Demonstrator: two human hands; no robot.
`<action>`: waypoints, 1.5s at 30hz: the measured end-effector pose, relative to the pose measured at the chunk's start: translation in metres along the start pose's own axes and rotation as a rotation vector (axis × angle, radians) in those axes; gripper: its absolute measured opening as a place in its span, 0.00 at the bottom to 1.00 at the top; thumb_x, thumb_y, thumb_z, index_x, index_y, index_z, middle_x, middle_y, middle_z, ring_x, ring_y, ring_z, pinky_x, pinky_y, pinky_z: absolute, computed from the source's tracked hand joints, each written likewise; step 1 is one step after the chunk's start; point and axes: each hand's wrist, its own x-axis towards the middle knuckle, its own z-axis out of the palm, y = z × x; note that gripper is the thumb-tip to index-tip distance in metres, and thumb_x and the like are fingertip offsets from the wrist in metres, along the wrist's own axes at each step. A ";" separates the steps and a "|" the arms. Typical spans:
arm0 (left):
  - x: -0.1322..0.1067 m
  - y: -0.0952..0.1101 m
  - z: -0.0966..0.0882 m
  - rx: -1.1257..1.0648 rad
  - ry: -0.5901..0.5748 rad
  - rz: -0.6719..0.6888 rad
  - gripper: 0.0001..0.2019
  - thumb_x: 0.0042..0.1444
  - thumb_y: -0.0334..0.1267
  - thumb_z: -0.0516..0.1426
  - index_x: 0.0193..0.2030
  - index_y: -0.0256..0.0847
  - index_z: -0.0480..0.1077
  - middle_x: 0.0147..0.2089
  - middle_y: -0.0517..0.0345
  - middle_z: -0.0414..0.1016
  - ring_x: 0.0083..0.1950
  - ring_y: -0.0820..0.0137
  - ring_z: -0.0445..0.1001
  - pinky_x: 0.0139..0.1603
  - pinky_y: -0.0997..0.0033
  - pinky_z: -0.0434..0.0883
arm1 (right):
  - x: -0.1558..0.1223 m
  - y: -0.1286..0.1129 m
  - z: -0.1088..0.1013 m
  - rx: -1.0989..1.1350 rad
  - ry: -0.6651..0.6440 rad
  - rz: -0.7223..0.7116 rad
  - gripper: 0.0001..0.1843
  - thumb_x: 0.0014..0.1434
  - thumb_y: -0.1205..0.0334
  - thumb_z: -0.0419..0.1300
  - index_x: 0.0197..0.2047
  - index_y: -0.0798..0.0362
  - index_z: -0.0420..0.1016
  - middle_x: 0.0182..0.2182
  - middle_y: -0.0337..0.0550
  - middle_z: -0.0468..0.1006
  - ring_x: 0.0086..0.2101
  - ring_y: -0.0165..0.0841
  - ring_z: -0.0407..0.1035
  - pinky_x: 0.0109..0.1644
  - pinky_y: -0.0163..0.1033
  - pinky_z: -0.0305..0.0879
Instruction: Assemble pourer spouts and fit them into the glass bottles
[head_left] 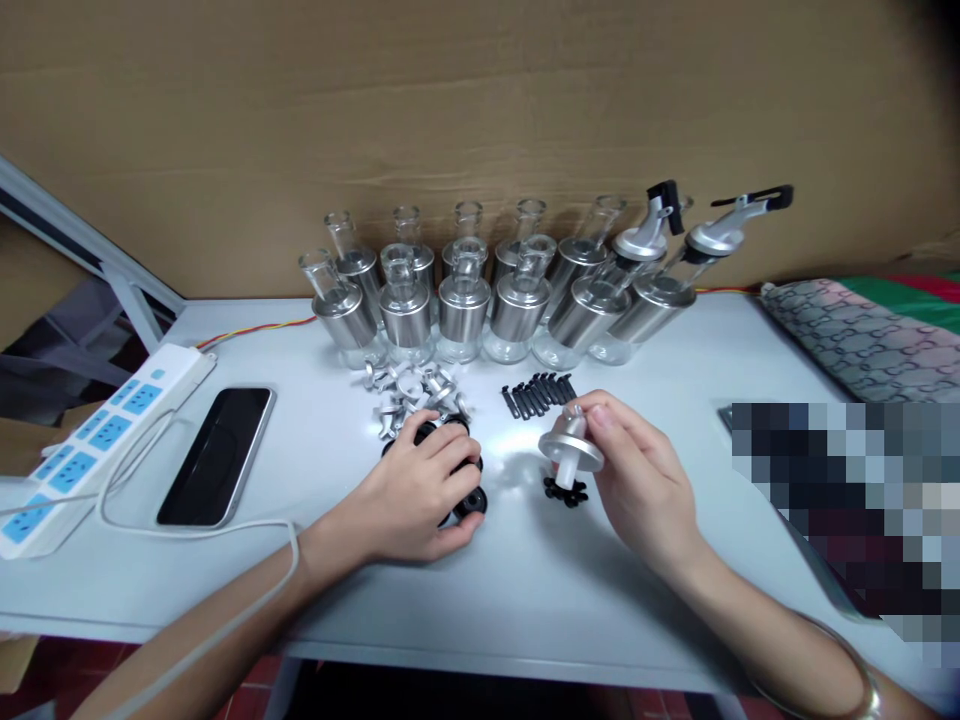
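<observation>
My right hand (645, 485) pinches a silver bottle pourer top (571, 448) by its narrow upper end, with its wide disc and white stem pointing down. Below it lies a small cluster of black plastic pieces (565, 490). My left hand (420, 485) reaches over a group of round black rings (471, 503), its fingers bent around them and the thumb against the nearest one; the palm side is hidden. Just beyond that hand is a heap of silver pourer parts (412, 385). A row of black levers (536, 395) lies between the hands, farther back.
Glass bottles (463, 310) with steel sleeves stand in two rows at the back; two at right carry pourers (716, 235). To the left are a phone (217, 455), a power strip (105, 440) and a white cable crossing my left forearm. A patterned cloth (862, 330) lies right.
</observation>
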 end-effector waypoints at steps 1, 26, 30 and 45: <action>0.000 0.000 0.000 0.013 0.001 0.000 0.08 0.56 0.40 0.56 0.34 0.37 0.67 0.44 0.52 0.74 0.50 0.59 0.70 0.57 0.52 0.56 | 0.000 0.000 0.000 -0.007 0.002 0.000 0.19 0.61 0.45 0.56 0.28 0.51 0.68 0.22 0.36 0.65 0.24 0.30 0.60 0.26 0.35 0.58; 0.000 0.002 -0.001 -0.175 0.243 0.063 0.05 0.65 0.33 0.52 0.44 0.36 0.66 0.36 0.53 0.75 0.37 0.69 0.72 0.40 0.69 0.69 | -0.001 -0.006 -0.002 0.175 -0.462 0.273 0.19 0.61 0.45 0.55 0.30 0.52 0.69 0.24 0.39 0.71 0.26 0.32 0.66 0.31 0.38 0.60; -0.001 0.002 -0.002 -0.280 0.215 0.022 0.07 0.64 0.30 0.49 0.46 0.35 0.65 0.38 0.51 0.76 0.39 0.68 0.72 0.42 0.67 0.68 | -0.002 -0.006 -0.002 0.116 -0.429 0.224 0.19 0.63 0.46 0.53 0.30 0.52 0.68 0.24 0.39 0.71 0.26 0.33 0.67 0.31 0.39 0.59; 0.000 0.002 0.000 -0.176 0.224 -0.092 0.06 0.65 0.31 0.50 0.39 0.37 0.67 0.34 0.57 0.76 0.40 0.68 0.71 0.51 0.62 0.60 | -0.006 -0.002 -0.004 0.064 -0.449 0.132 0.18 0.64 0.45 0.52 0.32 0.51 0.67 0.24 0.39 0.69 0.27 0.34 0.67 0.30 0.39 0.63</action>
